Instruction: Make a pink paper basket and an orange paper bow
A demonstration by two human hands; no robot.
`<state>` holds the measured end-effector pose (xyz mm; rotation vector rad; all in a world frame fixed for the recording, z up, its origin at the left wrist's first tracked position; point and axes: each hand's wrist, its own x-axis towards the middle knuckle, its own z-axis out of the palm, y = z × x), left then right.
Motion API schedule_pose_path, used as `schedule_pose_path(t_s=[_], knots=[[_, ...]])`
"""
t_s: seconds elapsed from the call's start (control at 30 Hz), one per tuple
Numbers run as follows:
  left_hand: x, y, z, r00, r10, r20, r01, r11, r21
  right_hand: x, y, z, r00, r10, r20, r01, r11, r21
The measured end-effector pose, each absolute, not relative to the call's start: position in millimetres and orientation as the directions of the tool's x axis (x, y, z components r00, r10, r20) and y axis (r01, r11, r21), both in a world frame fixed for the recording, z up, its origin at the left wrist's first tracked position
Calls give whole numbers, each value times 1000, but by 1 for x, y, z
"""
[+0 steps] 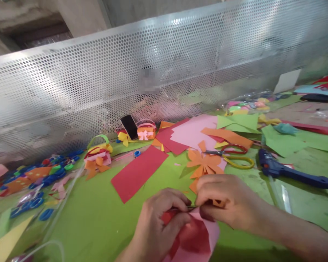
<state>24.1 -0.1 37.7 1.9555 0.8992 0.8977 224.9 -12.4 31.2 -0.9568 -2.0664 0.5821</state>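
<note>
Both my hands meet low in the middle of the view over a green paper sheet (98,218). My left hand (158,225) is closed, pinching a folded pink and red paper piece (196,240). My right hand (224,203) is closed too, fingertips pinching the same paper's top edge, with an orange scrap under its fingers. An orange paper bow (205,163) lies just beyond my right hand. A red paper strip (136,173) lies beyond my left hand.
Scissors with red and yellow handles (235,156) and a blue glue gun (287,171) lie at the right. Pink, red, orange and green sheets are heaped behind. A phone (129,126) leans on the perforated metal wall (164,72). Small paper baskets (98,154) and blue caps (54,171) sit left.
</note>
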Motion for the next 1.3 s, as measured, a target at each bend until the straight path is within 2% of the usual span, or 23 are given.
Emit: schedule_pose_path(t_s=[0.1,0.23,0.5,0.6,0.7,0.77,0.9,1.07,1.2,1.3], knots=[[23,1,38,498,815,296,267,-468,842,229,-12,36,-436,826,358,411,536,-737],[24,2,36,488,817,309,272,-478,835,232,-11,37,-467,831,302,458,520,-721],[24,0,33,507,820,265,336,-471,815,238,-7,20,-660,623,419,492,781,-386],[18,3,34,602,750,273,424,-591,687,239,-10,20,-660,599,453,494,801,-339],[12,8,33,722,624,301,459,-756,466,240,-12,20,-642,610,465,508,792,-338],[9,9,32,751,588,302,469,-796,382,239,-13,19,-632,617,468,517,786,-339],[10,8,30,738,608,294,471,-775,421,238,-12,19,-637,610,472,502,793,-346],[15,5,26,696,656,294,479,-728,491,236,-9,19,-620,622,478,458,781,-423],[17,5,23,702,583,410,383,-794,473,232,-9,17,-604,622,498,444,782,-438],[16,6,20,695,559,451,377,-818,433,233,-9,17,-598,646,474,450,761,-468]])
